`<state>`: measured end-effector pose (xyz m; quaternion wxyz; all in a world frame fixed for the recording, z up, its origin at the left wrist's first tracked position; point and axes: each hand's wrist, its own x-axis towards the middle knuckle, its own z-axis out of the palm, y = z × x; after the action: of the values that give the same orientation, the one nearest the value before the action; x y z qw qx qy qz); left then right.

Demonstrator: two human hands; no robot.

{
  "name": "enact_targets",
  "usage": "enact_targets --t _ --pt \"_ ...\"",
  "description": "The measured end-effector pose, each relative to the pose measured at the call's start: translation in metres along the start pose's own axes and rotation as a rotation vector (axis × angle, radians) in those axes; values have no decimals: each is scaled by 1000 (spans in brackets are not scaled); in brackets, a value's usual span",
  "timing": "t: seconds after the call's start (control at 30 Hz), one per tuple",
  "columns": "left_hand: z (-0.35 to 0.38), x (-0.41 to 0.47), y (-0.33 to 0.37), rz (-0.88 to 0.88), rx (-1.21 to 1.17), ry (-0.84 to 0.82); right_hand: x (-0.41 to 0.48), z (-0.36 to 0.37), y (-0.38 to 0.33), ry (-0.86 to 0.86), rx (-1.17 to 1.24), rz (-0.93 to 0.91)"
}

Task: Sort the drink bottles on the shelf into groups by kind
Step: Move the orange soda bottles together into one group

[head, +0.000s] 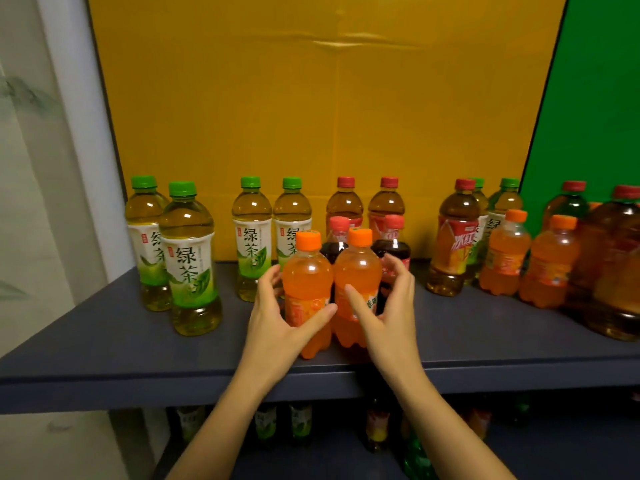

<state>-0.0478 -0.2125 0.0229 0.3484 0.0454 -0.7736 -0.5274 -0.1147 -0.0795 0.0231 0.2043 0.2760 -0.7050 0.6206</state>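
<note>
The left hand (273,313) grips the left orange soda bottle (306,282), thumb laid across its label and fingers curled round its far side. The right hand (391,299) is half spread: its thumb rests on the label of the right orange soda bottle (358,268), while its fingers arch beside that bottle (whether they touch it is unclear). This orange pair stands upright, side by side and touching, near the front edge of the dark shelf (104,341). Just behind the pair stand two cola bottles (337,240), and behind those two red-capped iced tea bottles (344,202). Behind and left of the pair are two green tea bottles (251,237), and two more (188,261) stand well to its left. Right of the pair stand another iced tea bottle (453,244) and two further orange sodas (505,254).
</note>
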Motion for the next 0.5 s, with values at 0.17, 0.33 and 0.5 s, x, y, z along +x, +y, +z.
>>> enact_targets --t 0.17,0.33,0.5 --pt "16 2 -8 -98 -41 27 1 5 13 -163 129 209" --pt "19 3 -7 -99 -152 1 -1 7 12 -194 170 280" --pt "19 4 -6 -105 -228 -19 -1 0 10 -146 210 311"
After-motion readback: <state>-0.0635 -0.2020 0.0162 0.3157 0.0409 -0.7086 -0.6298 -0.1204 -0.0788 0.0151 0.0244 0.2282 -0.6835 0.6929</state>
